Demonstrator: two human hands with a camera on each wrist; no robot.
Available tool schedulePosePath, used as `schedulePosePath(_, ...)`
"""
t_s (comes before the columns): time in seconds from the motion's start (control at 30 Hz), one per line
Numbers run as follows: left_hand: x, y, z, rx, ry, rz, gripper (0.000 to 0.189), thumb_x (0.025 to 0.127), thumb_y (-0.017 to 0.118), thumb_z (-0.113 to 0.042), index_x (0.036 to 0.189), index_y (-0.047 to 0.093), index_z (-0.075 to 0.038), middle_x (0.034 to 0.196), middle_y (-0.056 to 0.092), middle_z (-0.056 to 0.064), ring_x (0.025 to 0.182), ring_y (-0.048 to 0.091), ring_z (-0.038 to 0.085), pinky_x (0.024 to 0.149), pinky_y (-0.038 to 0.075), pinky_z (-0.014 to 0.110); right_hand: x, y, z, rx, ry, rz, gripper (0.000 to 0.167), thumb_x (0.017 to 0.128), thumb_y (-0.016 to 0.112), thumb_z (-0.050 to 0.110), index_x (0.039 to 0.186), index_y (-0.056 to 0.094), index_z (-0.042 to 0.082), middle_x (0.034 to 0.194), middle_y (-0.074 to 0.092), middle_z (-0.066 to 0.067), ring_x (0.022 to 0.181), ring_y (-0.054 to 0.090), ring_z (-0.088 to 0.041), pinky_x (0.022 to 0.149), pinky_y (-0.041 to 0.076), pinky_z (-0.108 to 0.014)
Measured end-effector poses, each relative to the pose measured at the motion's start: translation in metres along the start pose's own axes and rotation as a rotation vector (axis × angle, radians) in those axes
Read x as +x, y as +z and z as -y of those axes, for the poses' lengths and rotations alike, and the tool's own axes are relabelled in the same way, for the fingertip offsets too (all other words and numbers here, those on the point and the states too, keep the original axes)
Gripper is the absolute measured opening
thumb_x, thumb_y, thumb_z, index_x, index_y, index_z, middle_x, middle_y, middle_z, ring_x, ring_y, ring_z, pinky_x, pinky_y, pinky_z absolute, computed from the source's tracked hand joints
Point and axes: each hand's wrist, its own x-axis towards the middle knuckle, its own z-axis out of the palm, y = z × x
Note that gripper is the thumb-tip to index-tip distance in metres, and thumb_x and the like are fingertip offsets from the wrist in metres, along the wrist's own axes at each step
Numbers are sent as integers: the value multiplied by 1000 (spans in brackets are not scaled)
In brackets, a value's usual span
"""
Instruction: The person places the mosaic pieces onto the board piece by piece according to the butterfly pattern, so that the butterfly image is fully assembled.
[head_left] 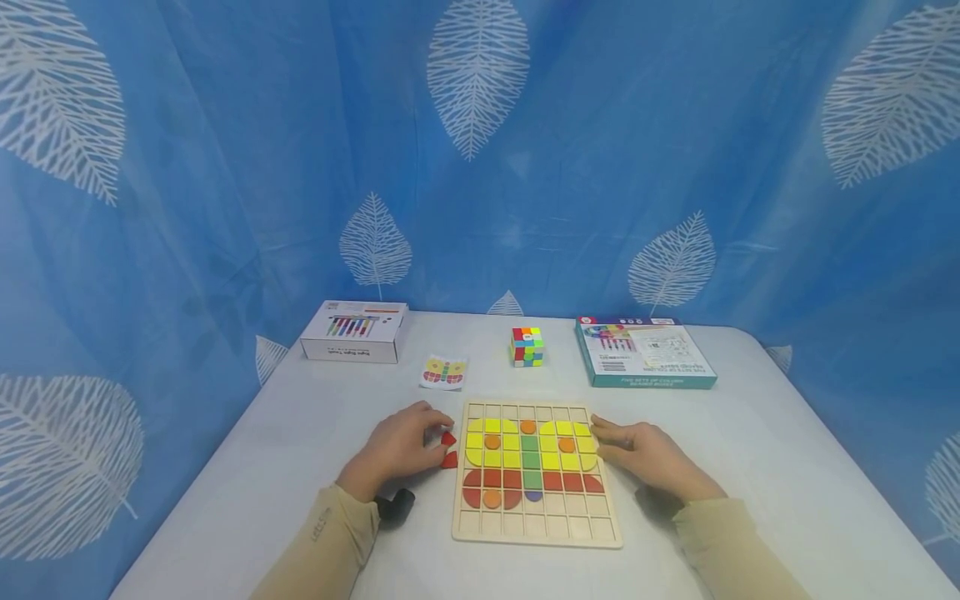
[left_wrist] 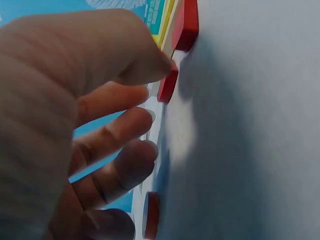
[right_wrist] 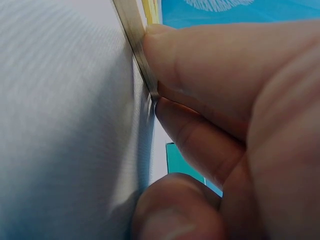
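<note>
My left hand [head_left: 401,442] is at the left edge of a wooden grid board [head_left: 536,527], its thumb and index finger about a small red piece [left_wrist: 168,86]. The thumb tip overlaps that piece in the left wrist view, and the other fingers are loosely bent. A second red piece [head_left: 450,460] lies beside the thumb; another red piece [left_wrist: 151,216] is below the fingers in the left wrist view. Extended fingers of my right hand [head_left: 648,454] rest against the board's right edge. Yellow, green, red, orange and purple pieces form a butterfly pattern on the board.
A butterfly picture card [head_left: 444,372] lies beyond the board, with a colourful puzzle cube [head_left: 527,347] to its right. Behind stand a white box [head_left: 355,332] at left and a teal-edged flat box [head_left: 645,352] at right. A blue leaf-print curtain [head_left: 480,233] hangs at the back.
</note>
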Motion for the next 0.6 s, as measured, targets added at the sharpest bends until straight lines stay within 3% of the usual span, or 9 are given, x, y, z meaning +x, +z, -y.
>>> schedulePosePath(0.17, -1, -1, 3, -33, 27, 8, 36, 85, 82, -30, 121, 77, -25, 126, 69, -8, 116, 63, 17, 99, 55, 43, -1, 0, 1, -7, -9, -5, 47, 94, 73, 42, 136, 68, 23, 154, 52, 7, 150, 35, -40, 117, 30, -65)
schedulePosePath(0.43, 1, 0, 6, -87, 61, 15, 27, 87, 83, -27, 114, 79, -25, 112, 71, -12, 91, 58, 11, 80, 52, 31, -1, 0, 2, -9, -10, -6, 46, 94, 73, 39, 136, 68, 23, 154, 51, 7, 150, 35, -40, 117, 31, -65)
schedulePosePath(0.6, 2, 0, 6, -50, 59, -15, 35, 84, 84, -28, 118, 78, -23, 113, 68, -9, 93, 57, 11, 82, 54, 31, -1, 0, 1, -8, -12, -4, 46, 94, 73, 39, 136, 68, 22, 154, 51, 7, 150, 35, -40, 117, 31, -65)
